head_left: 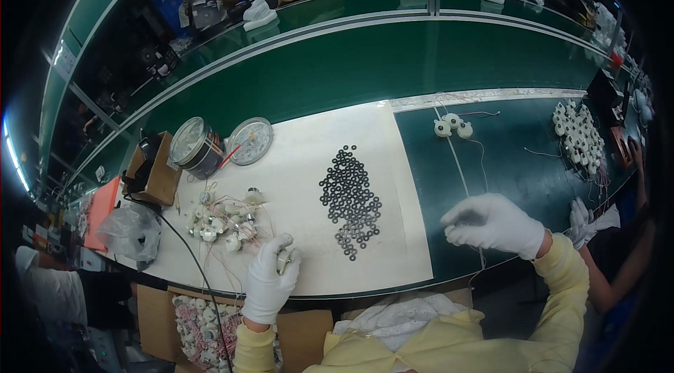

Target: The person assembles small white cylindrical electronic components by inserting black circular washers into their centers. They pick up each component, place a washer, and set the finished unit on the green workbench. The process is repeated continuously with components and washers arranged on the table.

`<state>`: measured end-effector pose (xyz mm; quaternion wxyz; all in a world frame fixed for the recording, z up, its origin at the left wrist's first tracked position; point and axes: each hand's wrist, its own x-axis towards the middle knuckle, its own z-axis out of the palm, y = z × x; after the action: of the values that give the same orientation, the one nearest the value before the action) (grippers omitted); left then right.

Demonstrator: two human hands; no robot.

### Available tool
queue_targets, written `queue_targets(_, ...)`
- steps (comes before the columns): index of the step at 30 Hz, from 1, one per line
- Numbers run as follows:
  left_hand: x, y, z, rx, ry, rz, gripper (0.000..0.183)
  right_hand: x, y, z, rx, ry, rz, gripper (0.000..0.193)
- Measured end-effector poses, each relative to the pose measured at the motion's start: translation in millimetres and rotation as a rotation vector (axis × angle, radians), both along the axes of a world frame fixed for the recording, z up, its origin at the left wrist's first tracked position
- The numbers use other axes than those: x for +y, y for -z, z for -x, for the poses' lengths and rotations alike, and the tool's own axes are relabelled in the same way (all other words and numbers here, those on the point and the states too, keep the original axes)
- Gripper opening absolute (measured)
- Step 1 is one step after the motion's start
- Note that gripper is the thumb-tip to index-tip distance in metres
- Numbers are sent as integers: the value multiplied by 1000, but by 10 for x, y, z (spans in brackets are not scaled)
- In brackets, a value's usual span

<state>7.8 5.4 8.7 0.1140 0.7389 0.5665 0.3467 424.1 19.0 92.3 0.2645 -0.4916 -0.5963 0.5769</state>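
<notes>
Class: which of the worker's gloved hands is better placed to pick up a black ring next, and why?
Probably the right hand: it hovers open-fingered beside the rings. The left hand is already closed on a small white part.

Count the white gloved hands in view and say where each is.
3. The left hand holds a small part at the white mat's near edge; the right hand hovers over the green belt; a co-worker's gloved hand is at far right. Others may be hidden.
</notes>
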Motion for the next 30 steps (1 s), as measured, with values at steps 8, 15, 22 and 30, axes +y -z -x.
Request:
queue_targets(8, -61, -81, -74, -26, -69, 186, 34, 184, 331, 143, -827, -207, -976, 29)
queue_targets(15, -38, -64, -114, 15, 16, 124, 21, 198, 357, 178, -835, -236, -936, 30)
queue_targets(22, 27, -441, -178, 4, 36, 421, 25, 212, 391, 154, -821, -240, -961, 31)
queue_targets(30, 96, -174, 34, 8, -15, 262, 26, 249, 391, 113, -755, -260, -920, 31)
